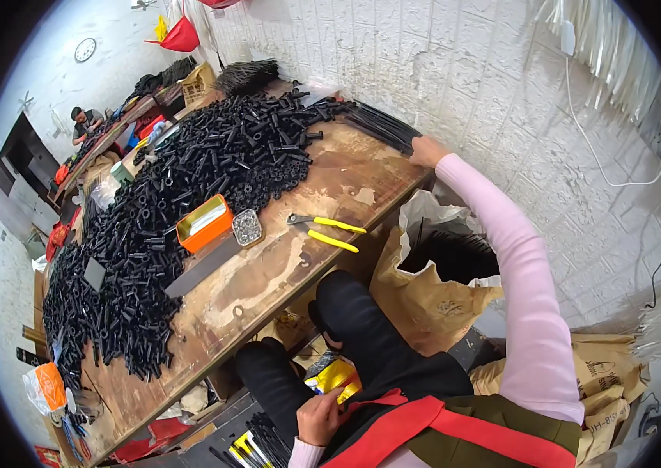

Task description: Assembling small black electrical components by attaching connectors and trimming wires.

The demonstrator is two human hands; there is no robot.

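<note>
At the far right corner of the wooden table, my right hand (428,150) is closed round the near ends of a bundle of thin black rods (379,125) lying along the table edge. My left hand (319,419) rests low over my lap with its fingers curled; whatever is in it, if anything, is hidden. A large heap of short black tubular parts (229,140) covers much of the table. Yellow-handled pliers (322,226) lie open at the front edge. Beside them are a clear box of small metal pieces (248,228) and an orange box (204,223).
Below the table's right end stands an open paper sack (416,300) holding dark strands. More black rods (264,444) lie near my left hand. White strips (619,47) hang on the right wall. Another person (86,125) sits far off at the left. A flat grey bar (204,267) lies on the table (283,273).
</note>
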